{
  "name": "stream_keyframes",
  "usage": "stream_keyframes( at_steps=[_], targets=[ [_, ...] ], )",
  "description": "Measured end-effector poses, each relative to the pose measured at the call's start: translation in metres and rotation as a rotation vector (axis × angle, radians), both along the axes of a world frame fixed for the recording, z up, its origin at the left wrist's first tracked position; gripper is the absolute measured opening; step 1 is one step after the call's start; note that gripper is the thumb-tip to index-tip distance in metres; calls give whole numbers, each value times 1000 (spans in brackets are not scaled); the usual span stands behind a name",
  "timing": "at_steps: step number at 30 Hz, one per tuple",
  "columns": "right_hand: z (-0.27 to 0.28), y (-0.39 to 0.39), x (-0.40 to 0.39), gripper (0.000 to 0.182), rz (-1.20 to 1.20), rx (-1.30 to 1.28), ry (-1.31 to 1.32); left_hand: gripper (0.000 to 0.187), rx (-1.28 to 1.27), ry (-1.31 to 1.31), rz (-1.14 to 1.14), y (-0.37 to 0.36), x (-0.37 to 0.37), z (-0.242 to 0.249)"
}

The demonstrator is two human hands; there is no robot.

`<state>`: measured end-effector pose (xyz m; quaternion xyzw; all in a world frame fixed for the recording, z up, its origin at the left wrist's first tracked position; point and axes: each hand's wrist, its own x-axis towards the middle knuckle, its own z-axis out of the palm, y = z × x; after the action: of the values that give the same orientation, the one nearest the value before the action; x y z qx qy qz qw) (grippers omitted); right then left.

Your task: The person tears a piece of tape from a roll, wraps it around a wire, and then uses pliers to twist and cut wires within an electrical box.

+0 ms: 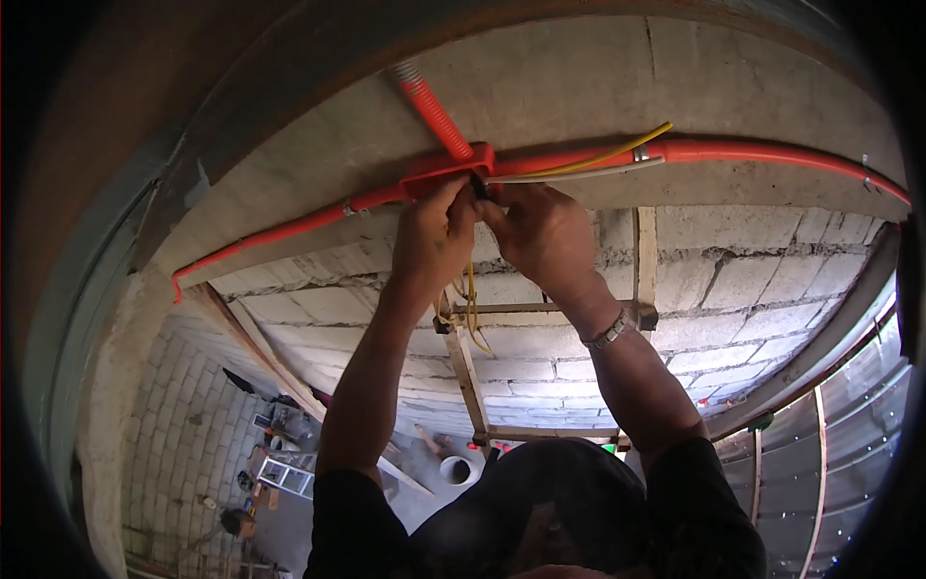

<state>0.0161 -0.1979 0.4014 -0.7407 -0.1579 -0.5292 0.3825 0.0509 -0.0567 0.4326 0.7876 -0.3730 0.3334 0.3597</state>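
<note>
Both hands were raised overhead to an orange junction box fixed against the underside of a concrete beam. The left hand was held just below the box's left part, its fingers curled closed and pressed up to the box's lower edge, apparently pinching something small there; exactly what was gripped could not be told. The right hand was set beside it, touching it near the fingertips, with the fingers bunched closed at a dark opening under the box, as if wire ends were being pinched where they emerged.

A corrugated orange conduit was seen running up and to the left from the box's top, while smooth orange conduit was clipped along the beam to the right and another length sloped down to the left. A yellow wire and a grey wire were laid along the right-hand conduit toward the box, likely kept outside it so they could be fed by hand. More yellow wire was left hanging in loops below the hands, slack being allowed under the work. A metal wristband was worn on the right wrist.

Behind the arms a block wall and a timber frame were visible, and far below a ladder and a white bucket were standing on the floor.
</note>
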Motion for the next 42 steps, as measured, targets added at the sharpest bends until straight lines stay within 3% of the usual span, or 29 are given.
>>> stream_keyframes(
  at_steps=[2,4,8,11,15,17,20,24,27,31,34,36,38,40,42],
  targets=[
    [0,4,5,18,-19,2,-53,20,42,65,-45,2,-5,18],
    [-4,7,13,14,-71,-47,7,23,39,680,-71,5,-13,35],
    [-7,4,9,13,-113,-109,-24,24,8,669,-76,4,-8,31],
    [-17,-10,6,13,127,90,196,22,-68,799,-257,14,9,29],
    [-17,-12,-13,14,69,148,188,20,-216,942,-359,10,7,27],
    [-14,-6,-16,17,49,33,49,18,-278,1022,-300,7,0,32],
    [-11,1,-9,21,-114,-123,35,18,-208,1067,-392,11,9,34],
    [-8,9,8,22,-137,-113,-71,18,-131,943,-338,7,6,36],
    [-3,10,9,17,-209,-237,56,19,-200,960,-354,6,7,33],
    [-1,3,20,14,-177,-295,-46,22,-205,930,-323,7,8,29],
    [1,-13,23,14,19,-412,-216,24,-220,896,-303,5,11,25],
    [19,-9,-1,17,538,396,834,25,-235,883,-295,3,14,23],
    [16,-5,0,23,472,302,797,25,-281,890,-376,1,14,19],
    [17,1,-2,20,163,39,586,25,-271,884,-331,0,11,21],
    [8,2,4,21,83,-69,441,26,-258,872,-289,-1,9,24]
  ],
)
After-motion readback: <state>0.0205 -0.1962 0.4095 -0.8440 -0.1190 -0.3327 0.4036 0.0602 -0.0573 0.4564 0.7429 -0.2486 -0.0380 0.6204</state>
